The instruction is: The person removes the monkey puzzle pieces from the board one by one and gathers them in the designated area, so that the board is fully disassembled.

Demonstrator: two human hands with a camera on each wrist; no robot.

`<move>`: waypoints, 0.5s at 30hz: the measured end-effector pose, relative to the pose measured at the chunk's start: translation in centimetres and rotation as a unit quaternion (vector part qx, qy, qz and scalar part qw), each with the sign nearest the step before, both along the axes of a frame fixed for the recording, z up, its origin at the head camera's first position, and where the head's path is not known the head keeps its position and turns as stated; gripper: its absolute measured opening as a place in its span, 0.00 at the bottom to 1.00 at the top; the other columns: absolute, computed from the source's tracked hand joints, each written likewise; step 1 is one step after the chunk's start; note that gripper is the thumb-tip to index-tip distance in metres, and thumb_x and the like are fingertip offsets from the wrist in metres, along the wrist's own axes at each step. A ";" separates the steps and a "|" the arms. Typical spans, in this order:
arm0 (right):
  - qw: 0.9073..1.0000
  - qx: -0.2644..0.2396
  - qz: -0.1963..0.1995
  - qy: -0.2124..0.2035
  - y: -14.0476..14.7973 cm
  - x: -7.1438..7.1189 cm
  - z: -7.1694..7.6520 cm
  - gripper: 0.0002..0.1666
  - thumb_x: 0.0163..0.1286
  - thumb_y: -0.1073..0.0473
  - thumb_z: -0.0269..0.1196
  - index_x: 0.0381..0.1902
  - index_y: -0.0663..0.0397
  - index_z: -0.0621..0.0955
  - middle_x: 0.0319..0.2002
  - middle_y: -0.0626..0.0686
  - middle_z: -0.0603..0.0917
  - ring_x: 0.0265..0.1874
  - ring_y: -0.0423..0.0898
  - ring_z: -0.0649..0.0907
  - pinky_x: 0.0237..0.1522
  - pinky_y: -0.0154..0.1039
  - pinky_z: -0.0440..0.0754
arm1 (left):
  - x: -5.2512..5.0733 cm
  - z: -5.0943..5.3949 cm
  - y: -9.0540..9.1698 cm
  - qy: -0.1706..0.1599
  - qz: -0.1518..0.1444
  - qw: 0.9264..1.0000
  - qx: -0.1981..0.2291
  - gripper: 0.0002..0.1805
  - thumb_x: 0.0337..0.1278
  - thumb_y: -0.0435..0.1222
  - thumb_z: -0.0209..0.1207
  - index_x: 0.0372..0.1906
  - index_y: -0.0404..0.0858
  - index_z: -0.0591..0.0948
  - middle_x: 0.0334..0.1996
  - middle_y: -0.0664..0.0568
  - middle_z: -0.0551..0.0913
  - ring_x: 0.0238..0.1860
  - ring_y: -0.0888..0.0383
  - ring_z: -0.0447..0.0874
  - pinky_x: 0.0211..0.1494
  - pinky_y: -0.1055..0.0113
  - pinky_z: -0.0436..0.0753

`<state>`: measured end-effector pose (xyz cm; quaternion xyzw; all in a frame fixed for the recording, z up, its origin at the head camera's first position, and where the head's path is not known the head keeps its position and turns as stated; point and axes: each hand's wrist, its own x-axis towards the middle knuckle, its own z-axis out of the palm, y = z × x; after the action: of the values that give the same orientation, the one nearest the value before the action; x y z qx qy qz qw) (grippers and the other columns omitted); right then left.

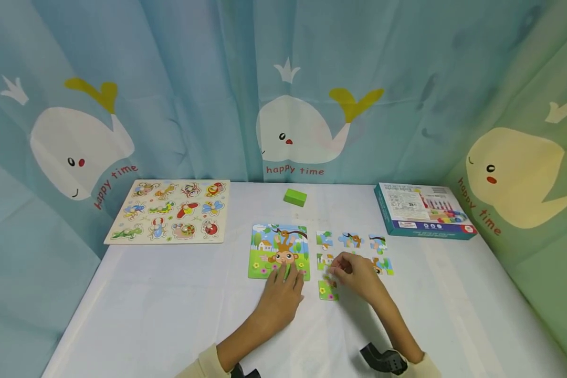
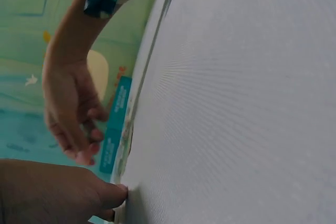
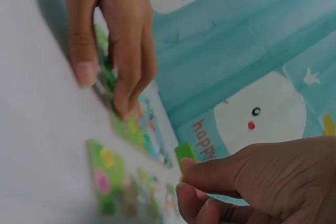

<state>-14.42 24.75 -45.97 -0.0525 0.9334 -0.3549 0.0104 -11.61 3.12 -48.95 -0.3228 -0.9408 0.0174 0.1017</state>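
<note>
On the white table, a square picture board (image 1: 260, 270) shows a monkey hanging from a branch. My left hand (image 1: 283, 296) rests on its lower part, fingertips on the picture; in the right wrist view the left thumb (image 3: 86, 72) lies by the board's near edge. Loose jigsaw pieces lie to the right, among them a bottom one with flowers (image 1: 325, 294), also seen as a flower piece (image 3: 105, 174) in the right wrist view. Over these pieces hovers my right hand (image 1: 359, 275), fingers loosely bent. Nothing shows between its thumb and fingers, and it hides part of the middle row.
A green block (image 1: 295, 197) lies behind the board. To the back left is a wooden insect puzzle (image 1: 170, 212); at the back right is a teal-sided box (image 1: 425, 210). A curtain (image 1: 193, 105) with whale prints hangs behind and beside the table.
</note>
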 end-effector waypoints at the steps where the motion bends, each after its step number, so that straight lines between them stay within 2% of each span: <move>1: 1.000 -0.002 0.008 0.008 -0.2 -0.4 0.2 0.05 0.65 0.62 0.67 0.31 0.57 0.82 0.22 0.50 0.82 0.20 0.37 0.76 0.23 0.31 0.72 | 0.0 -0.1 0.0 0.001 0.003 1.000 0.005 0.27 0.65 0.49 0.58 0.63 0.38 0.77 0.64 0.41 0.75 0.65 0.43 0.74 0.63 0.52 0.76; 4: 0.999 -0.012 0.026 0.026 -1.0 -1.5 0.6 0.05 0.67 0.62 0.64 0.32 0.58 0.82 0.23 0.53 0.84 0.19 0.38 0.78 0.22 0.31 0.74 | -0.2 -0.4 0.0 0.007 0.012 1.000 0.024 0.25 0.63 0.49 0.60 0.61 0.41 0.79 0.62 0.43 0.76 0.62 0.44 0.75 0.59 0.53 0.79; 9: 0.997 -0.046 0.059 0.017 -2.7 -3.2 0.9 0.08 0.71 0.61 0.61 0.36 0.62 0.82 0.26 0.58 0.84 0.20 0.45 0.82 0.22 0.33 0.76 | -0.9 -0.8 -0.2 0.004 0.019 0.998 0.063 0.21 0.62 0.49 0.62 0.56 0.45 0.82 0.60 0.45 0.76 0.59 0.47 0.74 0.52 0.56 0.80; 12: 0.995 -0.061 0.076 0.010 -3.8 -4.0 0.8 0.08 0.72 0.62 0.60 0.37 0.63 0.81 0.28 0.60 0.84 0.21 0.50 0.83 0.21 0.33 0.74 | -1.5 -0.4 -0.6 -0.027 0.009 0.994 0.101 0.18 0.64 0.47 0.60 0.54 0.45 0.82 0.61 0.45 0.75 0.60 0.48 0.73 0.52 0.56 0.81; 15: 0.994 -0.067 0.084 0.011 -4.8 -4.7 0.3 0.08 0.71 0.62 0.60 0.37 0.63 0.81 0.29 0.60 0.85 0.21 0.48 0.83 0.21 0.33 0.74 | -2.5 0.3 -1.7 -0.064 -0.006 0.988 0.139 0.18 0.66 0.45 0.58 0.56 0.42 0.81 0.62 0.44 0.74 0.61 0.47 0.72 0.54 0.56 0.81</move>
<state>-19.14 19.99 -45.65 -0.1347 0.9000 -0.4136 0.0266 -14.09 1.41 -48.62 -0.3113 -0.9368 -0.1348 0.0851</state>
